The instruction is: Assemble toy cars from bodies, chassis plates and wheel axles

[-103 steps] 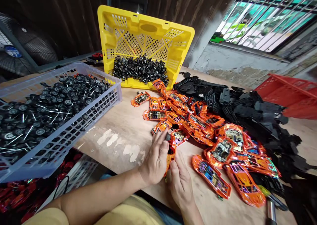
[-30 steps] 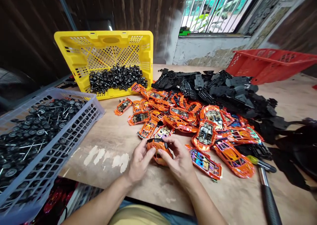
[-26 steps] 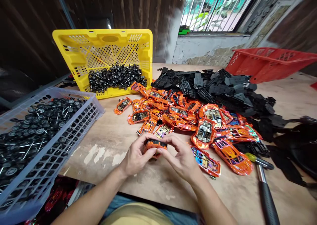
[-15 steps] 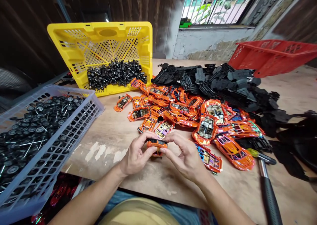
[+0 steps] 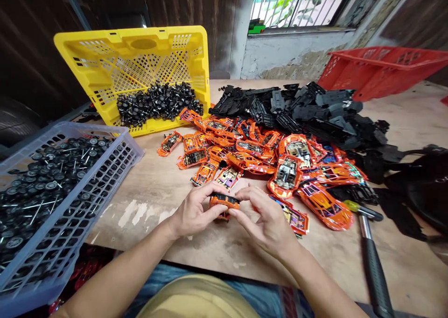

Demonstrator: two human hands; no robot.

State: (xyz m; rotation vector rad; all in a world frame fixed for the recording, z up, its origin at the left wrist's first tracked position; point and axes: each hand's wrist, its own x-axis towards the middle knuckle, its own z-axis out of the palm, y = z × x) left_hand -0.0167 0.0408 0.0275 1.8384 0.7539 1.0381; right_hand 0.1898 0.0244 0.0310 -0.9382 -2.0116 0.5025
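My left hand point(image 5: 194, 211) and my right hand point(image 5: 266, 220) both grip one small orange toy car body point(image 5: 224, 201) with a dark underside, just above the wooden table point(image 5: 168, 187). Each hand pinches one end of it with curled fingers. Right behind it lies a heap of orange toy car shells point(image 5: 266, 154), many turned open side up. Beyond those is a heap of black plastic chassis parts point(image 5: 308, 112).
A yellow crate point(image 5: 105, 66) tipped on its side holds black wheel sets point(image 5: 157, 103). A lilac basket point(image 5: 80, 206) at left holds wheels on metal axles. A red crate point(image 5: 378, 70) stands at the back right. A hammer point(image 5: 371, 257) lies at right.
The hands have turned the orange car from standing on end to lying level between them. The view has swung to the right and down a little.
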